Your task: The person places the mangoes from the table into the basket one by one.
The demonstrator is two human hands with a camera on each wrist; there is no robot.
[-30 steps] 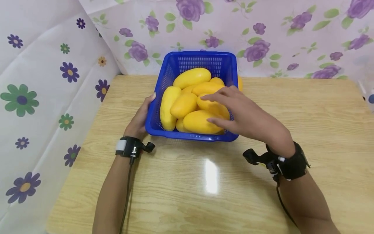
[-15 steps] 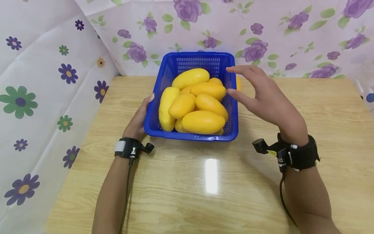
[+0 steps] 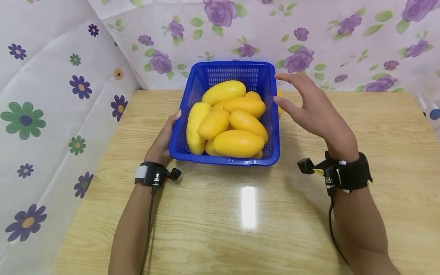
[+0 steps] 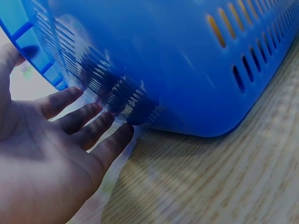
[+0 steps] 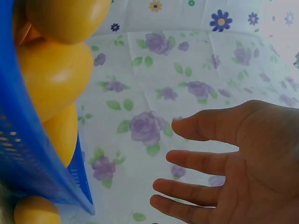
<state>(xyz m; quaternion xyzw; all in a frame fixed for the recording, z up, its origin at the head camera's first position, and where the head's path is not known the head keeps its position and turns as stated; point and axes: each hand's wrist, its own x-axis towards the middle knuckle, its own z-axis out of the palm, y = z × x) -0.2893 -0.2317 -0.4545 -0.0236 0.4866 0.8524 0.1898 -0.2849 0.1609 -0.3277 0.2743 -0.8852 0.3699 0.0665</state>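
Observation:
A blue plastic basket (image 3: 225, 162) with slotted walls stands on the wooden table, filled with several yellow mangoes (image 3: 238, 143). My left hand (image 3: 162, 142) holds its left side; the thumb lies at the rim and, in the left wrist view, the fingers (image 4: 110, 144) lie against the outer wall. Beyond the right rim, my right hand (image 3: 314, 109) is raised with thumb and fingers spread, holding nothing. Its fingertips look close to the rim in the head view, but the right wrist view shows a gap. Another mango (image 5: 37, 215) lies outside the basket, partly hidden by the right wall.
Behind the basket rises a wall covered in purple-flowered sheeting (image 3: 299, 61). A white sheet with printed flowers (image 3: 51, 114) borders the left. The wooden table (image 3: 213, 229) stretches in front and to the right, with a bright reflection on it. Both wrists wear strapped cameras with cables.
My right hand has left its place over the mangoes and moved right and back, to beyond the basket's right rim. My left hand and the mangoes stay in place.

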